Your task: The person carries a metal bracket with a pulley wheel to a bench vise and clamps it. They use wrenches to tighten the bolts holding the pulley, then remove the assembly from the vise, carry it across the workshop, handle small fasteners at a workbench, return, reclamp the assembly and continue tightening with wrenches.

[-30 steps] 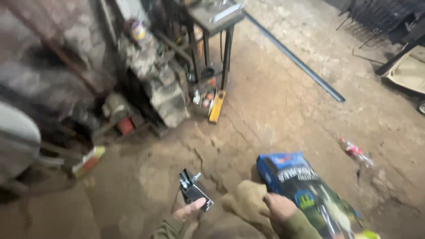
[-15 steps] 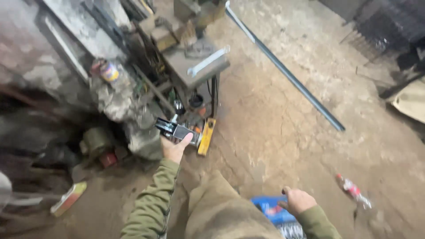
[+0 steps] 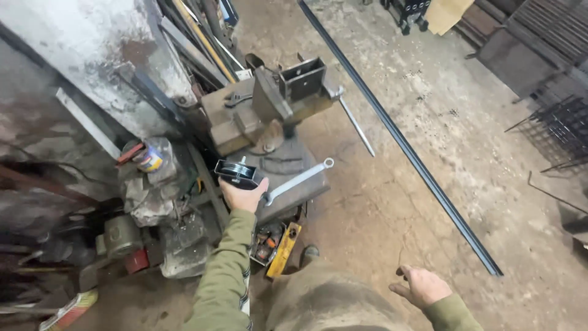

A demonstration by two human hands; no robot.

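My left hand (image 3: 244, 195) grips a black metal roller wheel in a bracket (image 3: 237, 173) and holds it at the front left edge of a small steel work stand (image 3: 300, 184). A heavy bench vise (image 3: 269, 104) sits on that stand, with a square steel tube piece (image 3: 302, 78) clamped in it. A silver ring spanner (image 3: 298, 179) lies on the stand just right of my left hand. Down at the lower right, my right hand (image 3: 421, 285) hangs free with fingers spread and nothing in it.
A long dark steel bar (image 3: 404, 144) lies diagonally across the dirt floor. A yellow level (image 3: 283, 250) and small tools lie under the stand. Scrap parts, a tin can (image 3: 149, 157) and motors crowd the left. Metal grates (image 3: 566, 129) stand at the right.
I have risen from the floor, and my left hand has carried the roller wheel up to the work stand. My right hand has let go of the blue bag, which is out of view.
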